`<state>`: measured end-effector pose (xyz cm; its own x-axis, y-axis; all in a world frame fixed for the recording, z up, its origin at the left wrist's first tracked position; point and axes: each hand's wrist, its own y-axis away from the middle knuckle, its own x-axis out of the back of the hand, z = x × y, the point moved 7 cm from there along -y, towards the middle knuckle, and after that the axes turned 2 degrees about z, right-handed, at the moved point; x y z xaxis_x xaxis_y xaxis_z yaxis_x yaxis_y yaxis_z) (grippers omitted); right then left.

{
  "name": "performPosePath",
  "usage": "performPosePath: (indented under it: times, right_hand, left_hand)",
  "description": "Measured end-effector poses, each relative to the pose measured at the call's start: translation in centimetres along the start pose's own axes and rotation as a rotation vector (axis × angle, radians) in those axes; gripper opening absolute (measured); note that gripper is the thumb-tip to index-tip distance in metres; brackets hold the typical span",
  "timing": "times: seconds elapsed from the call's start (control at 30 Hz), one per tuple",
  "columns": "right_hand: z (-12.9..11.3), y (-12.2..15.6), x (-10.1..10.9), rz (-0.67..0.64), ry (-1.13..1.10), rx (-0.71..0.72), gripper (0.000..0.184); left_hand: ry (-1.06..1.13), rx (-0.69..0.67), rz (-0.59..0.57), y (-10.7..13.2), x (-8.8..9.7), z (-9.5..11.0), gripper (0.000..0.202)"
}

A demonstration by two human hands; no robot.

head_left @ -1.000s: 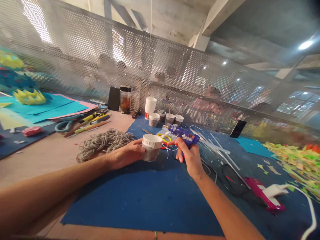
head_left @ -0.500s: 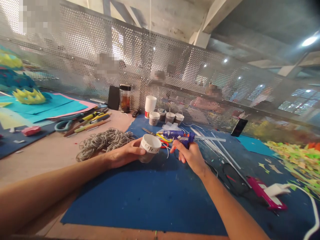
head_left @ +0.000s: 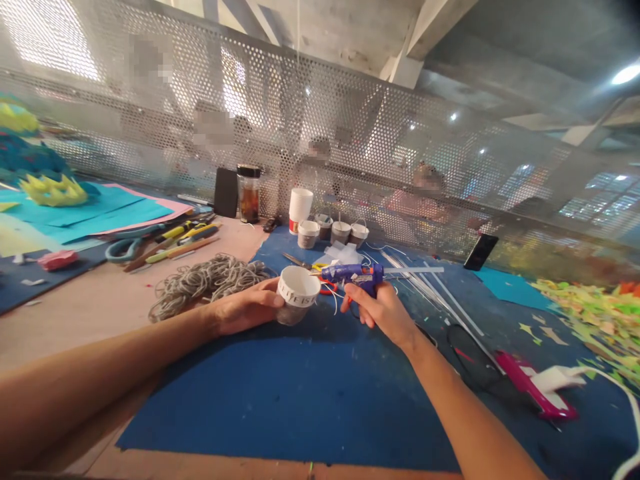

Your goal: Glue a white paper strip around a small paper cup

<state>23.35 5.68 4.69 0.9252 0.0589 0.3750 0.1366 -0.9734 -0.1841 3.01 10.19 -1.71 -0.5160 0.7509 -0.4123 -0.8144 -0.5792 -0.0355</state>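
My left hand point(head_left: 253, 305) is closed around the left side of a small paper cup point(head_left: 296, 308), which has a white lettered band round its rim and a greyish lower wall. The cup stands upright in the air over the blue mat point(head_left: 280, 400). In my right hand point(head_left: 375, 305) is a blue hot glue gun point(head_left: 353, 273), with a clear glue stick point(head_left: 417, 270) poking out of its back. Its nozzle points left and is at the cup's rim; whether it touches cannot be made out. Behind the cup lie scissors point(head_left: 327, 287) with red and yellow handles, partly hidden.
A heap of grey cord point(head_left: 200, 287) lies left of the cup. Several small buckets point(head_left: 340, 233) stand at the back beside stacked white cups point(head_left: 301, 203). A pink power strip point(head_left: 537, 387) and a phone point(head_left: 481, 251) are on the right. A perforated metal screen point(head_left: 350, 147) closes the back.
The glue gun has moved slightly left, bringing its nozzle to the cup's rim. The cup has turned a little in my left hand, so different letters face me.
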Motion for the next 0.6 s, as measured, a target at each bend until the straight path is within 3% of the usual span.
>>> performPosePath:
  times: [0.37, 0.6]
  right_hand:
    - [0.18, -0.07, 0.15, -0.001, 0.063, 0.001, 0.045]
    - [0.33, -0.02, 0.61, 0.012, 0.110, 0.006, 0.045]
  left_hand:
    - [0.022, -0.016, -0.007, -0.13, 0.06, 0.07, 0.058]
    - [0.005, 0.006, 0.020, -0.11, 0.09, -0.15, 0.066]
